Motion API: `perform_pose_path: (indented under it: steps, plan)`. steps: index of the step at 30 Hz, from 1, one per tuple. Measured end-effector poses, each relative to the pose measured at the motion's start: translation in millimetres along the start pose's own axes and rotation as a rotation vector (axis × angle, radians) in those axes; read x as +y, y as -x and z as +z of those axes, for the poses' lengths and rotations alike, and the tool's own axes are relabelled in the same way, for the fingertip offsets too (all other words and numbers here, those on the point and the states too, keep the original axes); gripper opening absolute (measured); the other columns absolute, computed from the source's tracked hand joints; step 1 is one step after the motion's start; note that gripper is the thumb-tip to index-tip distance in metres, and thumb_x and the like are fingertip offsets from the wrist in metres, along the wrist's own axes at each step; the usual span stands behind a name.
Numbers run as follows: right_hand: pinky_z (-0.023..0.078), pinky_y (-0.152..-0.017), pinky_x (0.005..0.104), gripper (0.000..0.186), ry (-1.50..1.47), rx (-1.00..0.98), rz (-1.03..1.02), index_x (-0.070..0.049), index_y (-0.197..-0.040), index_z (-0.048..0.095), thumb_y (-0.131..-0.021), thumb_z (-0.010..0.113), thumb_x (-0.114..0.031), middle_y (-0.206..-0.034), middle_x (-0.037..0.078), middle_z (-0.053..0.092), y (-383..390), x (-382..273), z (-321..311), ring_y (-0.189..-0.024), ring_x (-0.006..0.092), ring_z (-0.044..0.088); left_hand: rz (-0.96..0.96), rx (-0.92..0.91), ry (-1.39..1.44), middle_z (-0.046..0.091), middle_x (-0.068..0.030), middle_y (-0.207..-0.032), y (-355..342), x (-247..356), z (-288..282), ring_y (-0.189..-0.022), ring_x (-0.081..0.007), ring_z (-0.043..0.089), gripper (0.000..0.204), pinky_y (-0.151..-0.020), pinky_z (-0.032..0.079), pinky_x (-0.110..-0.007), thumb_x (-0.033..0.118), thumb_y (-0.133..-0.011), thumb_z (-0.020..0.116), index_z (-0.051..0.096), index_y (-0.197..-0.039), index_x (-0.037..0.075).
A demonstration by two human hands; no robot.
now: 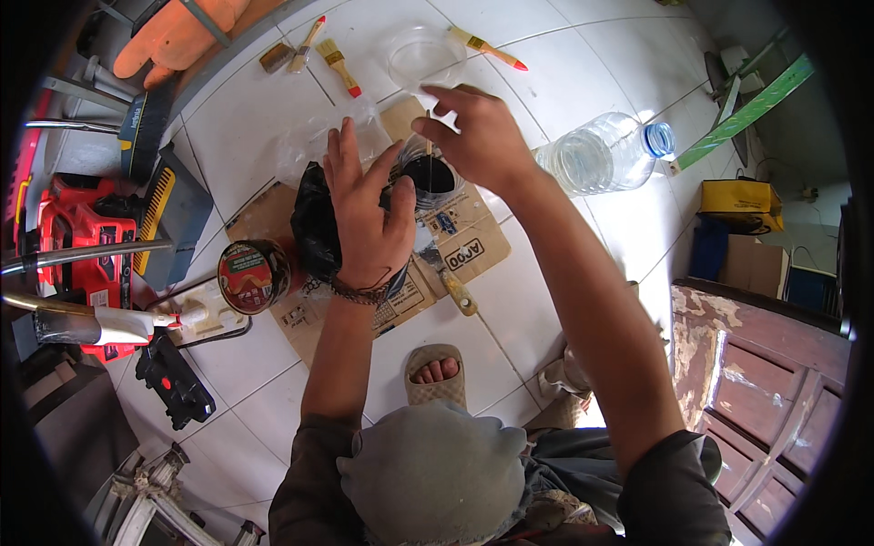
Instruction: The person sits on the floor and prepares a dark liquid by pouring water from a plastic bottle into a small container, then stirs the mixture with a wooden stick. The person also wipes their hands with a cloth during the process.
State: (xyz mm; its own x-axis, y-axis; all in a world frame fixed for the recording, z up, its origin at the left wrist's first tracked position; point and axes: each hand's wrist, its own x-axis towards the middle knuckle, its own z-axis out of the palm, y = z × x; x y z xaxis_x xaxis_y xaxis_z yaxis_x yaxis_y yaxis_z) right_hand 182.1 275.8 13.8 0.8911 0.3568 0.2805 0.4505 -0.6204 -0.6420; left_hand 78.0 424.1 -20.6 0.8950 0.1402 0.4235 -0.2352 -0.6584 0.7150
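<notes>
L hand (369, 218) spread wide nr clear tub (448, 197) w/ dark liquid (441, 173); R hand (487, 141) half-curled over stick (430, 148), grip unclear; cardboard (485, 227) below fingers, prob. vs drips.

Paintbrushes (335, 65) with red-tipped handles, three. Big clear bottle (601, 155), one; jar (456, 186), one; round tin (248, 276), one; black bag (313, 227), one. Left hand (369, 223), one; right hand (481, 136), one; brown door (756, 387), one.

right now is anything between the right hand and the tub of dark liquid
Nothing visible blocks the right hand from the tub of dark liquid; a thin stick rises from it near that hand, and the left hand is close on its left.
</notes>
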Motion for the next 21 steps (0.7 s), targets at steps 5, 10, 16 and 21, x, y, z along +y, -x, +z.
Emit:
perform_pose_path:
  steps: [5,10,16,21]
  plan:
    - [0.055,-0.072,0.0384,0.017,0.102,-0.244,-0.023,-0.003,-0.096,0.074,-0.084,0.075,-0.015,-0.086,0.017,0.072,-1.9,-2.1,-18.5,-0.075,0.033,0.068,-0.041,0.05,0.038,0.03,-0.031,-0.155,15.3,-6.5,1.7,-0.142,-0.0539,0.025,0.039,-0.117,0.017,-0.06,0.019,-0.093,0.054,0.065,-0.126,0.001]
    - [0.055,-0.071,0.0359,0.018,0.056,-0.2,-0.063,0.0,-0.098,0.074,-0.086,0.075,-0.014,-0.084,0.016,0.073,18.2,0.7,-24.4,-0.073,0.028,0.07,-0.107,0.073,0.131,0.03,-0.031,-0.155,26.6,-3.1,11.7,-0.143,-0.0525,0.026,0.041,-0.117,0.019,-0.059,0.018,-0.094,0.054,0.062,-0.13,0.001]
    - [0.055,-0.065,0.0309,0.018,-0.048,-0.071,0.052,0.001,-0.098,0.074,-0.089,0.074,-0.015,-0.082,0.013,0.074,20.9,5.5,-21.1,-0.066,0.0196,0.068,-0.081,0.116,0.263,0.033,-0.0297,-0.154,42.6,-5.4,19.5,-0.143,-0.0509,0.028,0.043,-0.116,0.024,-0.057,0.015,-0.093,0.06,0.06,-0.133,0.001]
    - [0.051,-0.058,0.0268,0.021,-0.069,-0.023,0.118,0.001,-0.097,0.075,-0.089,0.076,-0.02,-0.078,0.01,0.074,27.2,-0.5,-26.2,-0.059,0.0105,0.06,-0.06,0.115,0.212,0.034,-0.0294,-0.154,41.0,-1.6,17.0,-0.143,-0.0505,0.029,0.04,-0.116,0.026,-0.055,0.014,-0.093,0.061,0.061,-0.131,0.001]
